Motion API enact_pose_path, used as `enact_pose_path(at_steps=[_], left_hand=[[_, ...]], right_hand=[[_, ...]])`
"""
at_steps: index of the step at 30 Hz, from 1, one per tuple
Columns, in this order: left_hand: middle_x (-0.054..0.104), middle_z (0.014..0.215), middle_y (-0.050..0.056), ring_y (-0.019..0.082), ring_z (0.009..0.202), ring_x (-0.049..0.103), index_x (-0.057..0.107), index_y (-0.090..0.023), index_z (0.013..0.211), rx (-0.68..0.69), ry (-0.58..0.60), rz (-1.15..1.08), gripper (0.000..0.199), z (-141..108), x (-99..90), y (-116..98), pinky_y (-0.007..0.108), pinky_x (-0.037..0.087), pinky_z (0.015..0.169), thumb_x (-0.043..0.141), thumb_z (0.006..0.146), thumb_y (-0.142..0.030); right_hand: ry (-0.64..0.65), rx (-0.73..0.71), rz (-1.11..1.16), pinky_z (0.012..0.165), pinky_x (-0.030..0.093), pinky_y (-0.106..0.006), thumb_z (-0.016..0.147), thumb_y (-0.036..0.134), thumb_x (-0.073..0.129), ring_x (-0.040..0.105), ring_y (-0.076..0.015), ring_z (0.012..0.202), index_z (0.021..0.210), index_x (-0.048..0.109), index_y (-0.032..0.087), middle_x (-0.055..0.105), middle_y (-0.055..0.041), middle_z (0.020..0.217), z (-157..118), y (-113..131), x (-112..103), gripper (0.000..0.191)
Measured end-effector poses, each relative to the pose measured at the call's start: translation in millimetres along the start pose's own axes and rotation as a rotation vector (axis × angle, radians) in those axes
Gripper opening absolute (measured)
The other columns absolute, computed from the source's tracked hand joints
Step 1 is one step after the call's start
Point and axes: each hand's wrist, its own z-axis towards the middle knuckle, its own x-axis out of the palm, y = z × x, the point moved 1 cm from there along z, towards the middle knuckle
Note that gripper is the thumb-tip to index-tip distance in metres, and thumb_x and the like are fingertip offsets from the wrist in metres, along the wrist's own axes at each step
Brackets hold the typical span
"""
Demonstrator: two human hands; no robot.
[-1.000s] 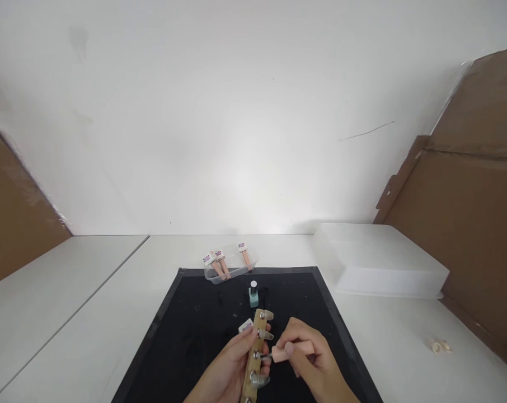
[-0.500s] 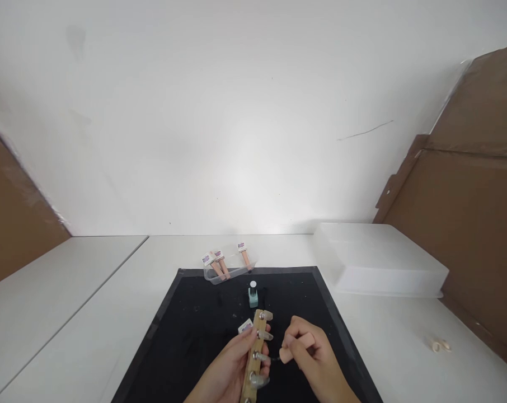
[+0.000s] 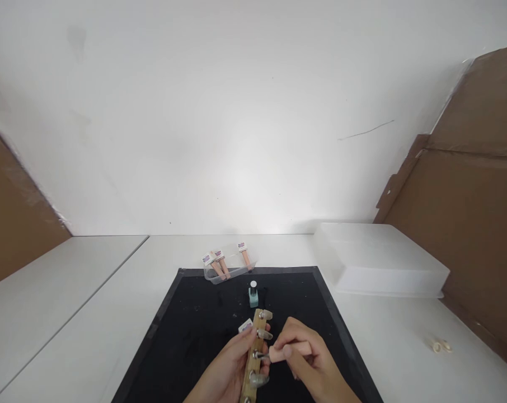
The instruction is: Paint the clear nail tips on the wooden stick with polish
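Observation:
A wooden strip (image 3: 253, 366) bearing several clear nail tips on metal mounts is gripped by my left hand (image 3: 230, 362), with the thumb across its upper part. Pinched in my right hand (image 3: 310, 358) is a peach-coloured handle (image 3: 290, 351), whose thin dark brush end reaches the third nail tip (image 3: 262, 355) from the top. Beside my left thumb a small white label (image 3: 245, 326) shows; what it is fixed to is hidden. Just beyond the strip stands a green polish bottle (image 3: 253, 296) with its cap on.
At the back edge of the black mat (image 3: 195, 313) is a clear tray (image 3: 232, 273) with three labelled peach-handled pieces (image 3: 245, 257). A white box (image 3: 383, 260) sits at the right, with small beige rings (image 3: 440, 346) nearer. Brown cardboard (image 3: 472, 218) borders the right side.
My right hand has shifted slightly left, bringing the peach handle closer to the wooden strip and turning it more level. My left hand and the strip have hardly moved.

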Motion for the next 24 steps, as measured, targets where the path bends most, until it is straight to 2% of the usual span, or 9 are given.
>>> enact_pose_path(at_steps=[3, 10, 15, 19, 24], left_hand=[[0.054, 0.067, 0.0, 0.008, 0.055, 0.051, 0.059, -0.012, 0.097, 0.004, 0.002, -0.002, 0.03, 2.0, -1.5, 1.3, 0.023, 0.041, 0.059, 0.051, 0.077, -0.032], [0.055, 0.066, 0.0, 0.009, 0.059, 0.052, 0.058, -0.012, 0.098, -0.01, -0.005, -0.015, 0.03, 0.7, -0.9, 0.1, 0.024, 0.041, 0.063, 0.054, 0.076, -0.032], [0.055, 0.065, 0.0, 0.009, 0.057, 0.051, 0.058, -0.012, 0.097, -0.008, -0.02, -0.009, 0.03, 1.1, -2.4, 0.0, 0.025, 0.04, 0.062, 0.054, 0.075, -0.033], [0.054, 0.065, 0.001, 0.01, 0.058, 0.051, 0.058, -0.012, 0.098, -0.007, 0.001, -0.012, 0.031, 3.0, -4.6, 1.3, 0.025, 0.04, 0.061, 0.054, 0.075, -0.032], [0.055, 0.067, 0.0, 0.008, 0.055, 0.05, 0.058, -0.013, 0.097, 0.01, 0.019, 0.011, 0.03, 1.7, -2.7, 1.1, 0.024, 0.04, 0.06, 0.054, 0.075, -0.033]], right_hand=[[0.003, 0.016, 0.004, 0.046, 0.031, -0.022, 0.085, 0.033, 0.05, 0.039, -0.0088, 0.046, 0.075, 0.064, 0.018, 0.048, 0.001, 0.067, 1.0, -2.5, 0.7, 0.023], [-0.082, 0.112, -0.053, 0.048, 0.031, -0.022, 0.081, 0.023, 0.05, 0.041, -0.0102, 0.048, 0.058, 0.057, 0.016, 0.046, 0.002, 0.06, 4.9, -0.8, 0.2, 0.025], [-0.114, 0.157, -0.024, 0.046, 0.03, -0.022, 0.078, 0.019, 0.049, 0.038, -0.009, 0.044, 0.055, 0.053, 0.016, 0.047, 0.0031, 0.055, 4.2, -1.7, -1.0, 0.023], [-0.112, 0.128, 0.034, 0.044, 0.029, -0.021, 0.081, 0.026, 0.049, 0.036, -0.008, 0.043, 0.059, 0.055, 0.016, 0.046, 0.0029, 0.06, 3.3, -3.3, -2.1, 0.025], [-0.048, 0.041, 0.036, 0.043, 0.03, -0.021, 0.084, 0.036, 0.05, 0.038, -0.008, 0.044, 0.071, 0.061, 0.017, 0.047, 0.0011, 0.067, 0.0, -3.0, -1.7, 0.026]])
